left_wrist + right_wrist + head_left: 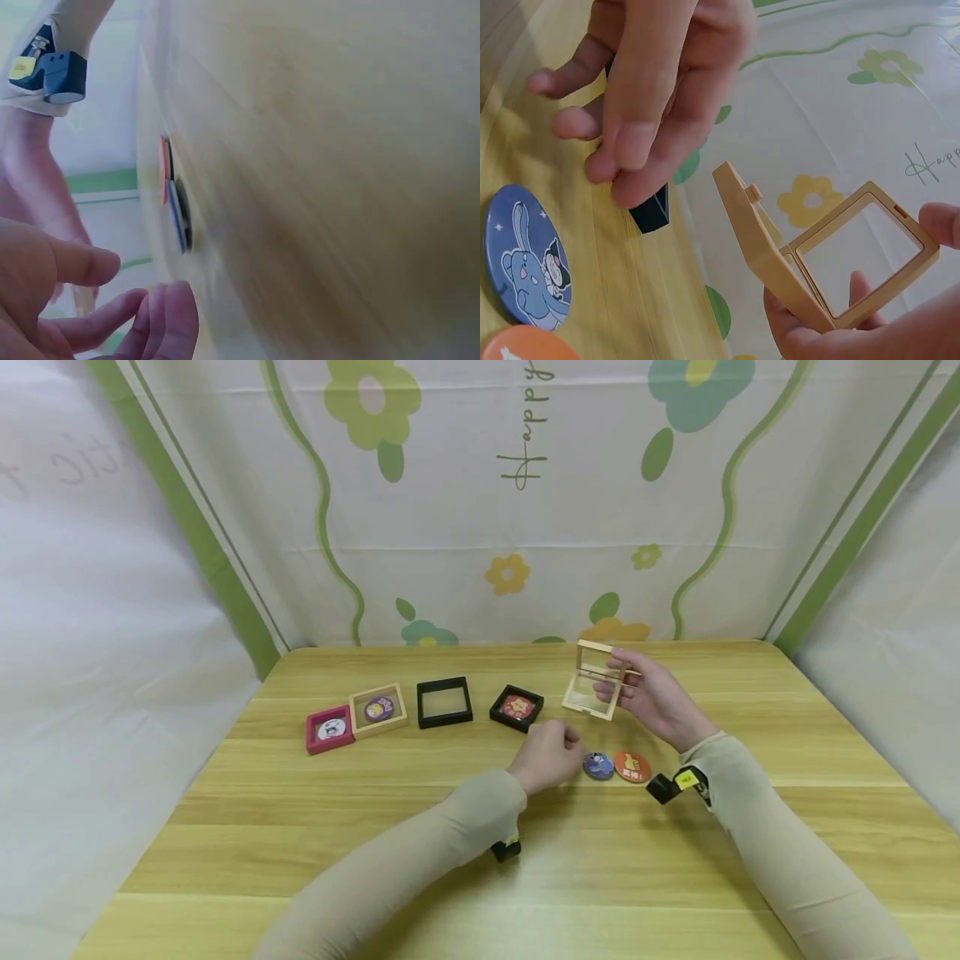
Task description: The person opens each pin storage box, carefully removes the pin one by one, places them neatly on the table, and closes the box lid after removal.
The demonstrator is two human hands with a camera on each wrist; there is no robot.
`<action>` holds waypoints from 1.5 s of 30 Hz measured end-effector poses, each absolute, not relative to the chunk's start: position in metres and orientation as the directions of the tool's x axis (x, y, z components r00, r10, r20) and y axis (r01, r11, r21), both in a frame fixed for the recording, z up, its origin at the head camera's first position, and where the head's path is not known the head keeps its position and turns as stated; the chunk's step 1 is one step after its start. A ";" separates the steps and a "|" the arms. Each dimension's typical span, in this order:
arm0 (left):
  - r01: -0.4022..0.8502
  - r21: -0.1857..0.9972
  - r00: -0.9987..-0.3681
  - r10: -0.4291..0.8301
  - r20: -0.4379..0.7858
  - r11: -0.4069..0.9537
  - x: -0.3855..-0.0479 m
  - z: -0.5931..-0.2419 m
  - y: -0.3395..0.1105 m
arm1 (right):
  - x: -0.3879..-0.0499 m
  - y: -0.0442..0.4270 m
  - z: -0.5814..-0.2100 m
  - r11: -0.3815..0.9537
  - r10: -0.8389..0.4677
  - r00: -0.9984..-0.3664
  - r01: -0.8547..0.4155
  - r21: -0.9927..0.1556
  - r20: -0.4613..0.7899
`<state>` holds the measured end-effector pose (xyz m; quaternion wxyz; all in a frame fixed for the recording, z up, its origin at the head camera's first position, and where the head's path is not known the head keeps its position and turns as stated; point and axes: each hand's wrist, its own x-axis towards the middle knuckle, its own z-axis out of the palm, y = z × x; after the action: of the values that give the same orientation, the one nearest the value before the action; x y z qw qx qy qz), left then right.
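Observation:
My right hand (658, 700) grips a light tan, hinged square display frame (597, 647) by its right side, at the back right of the table. In the right wrist view its two halves stand apart like an opened book, with clear windows and nothing seen inside. Low over the table, my left hand (546, 755) hovers just left of a round blue badge (598, 766) with cartoon characters. Its fingers are loosely bent, and the left wrist view shows a gap between thumb and fingers with nothing held. An orange round badge (633, 767) lies against the blue one's right side.
Behind my left hand lies a small black frame (517, 707) with a red badge. Further left are a larger black frame (445, 702), a tan frame (378, 710) with a purple badge and a pink frame (330, 729) with a white badge. A flowered cloth (442, 485) hangs behind.

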<state>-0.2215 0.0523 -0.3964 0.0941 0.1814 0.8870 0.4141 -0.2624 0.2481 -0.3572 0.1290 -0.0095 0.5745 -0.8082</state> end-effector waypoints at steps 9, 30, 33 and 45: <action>0.422 0.646 -0.869 0.488 0.087 0.636 -0.216 -0.394 0.022 | -0.261 0.253 -0.359 -0.303 -0.218 -0.968 0.188 -0.934 -0.125; 0.497 0.600 -0.865 0.407 0.292 0.627 -0.194 -0.373 -0.053 | -0.262 0.253 -0.359 -0.278 -0.224 -0.967 0.183 -0.943 -0.122; 0.507 0.582 -0.861 0.394 0.320 0.635 -0.195 -0.372 -0.059 | -0.264 0.252 -0.360 -0.271 -0.226 -0.967 0.182 -0.945 -0.122; 0.525 0.543 -0.851 0.421 0.314 0.655 -0.200 -0.380 -0.069 | -0.271 0.252 -0.368 -0.244 -0.233 -0.965 0.179 -0.953 -0.122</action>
<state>-0.2001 -0.0687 -0.3798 -0.0803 0.2609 0.9062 0.3229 -0.2705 0.2519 -0.3683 0.1309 -0.0225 0.6006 -0.7885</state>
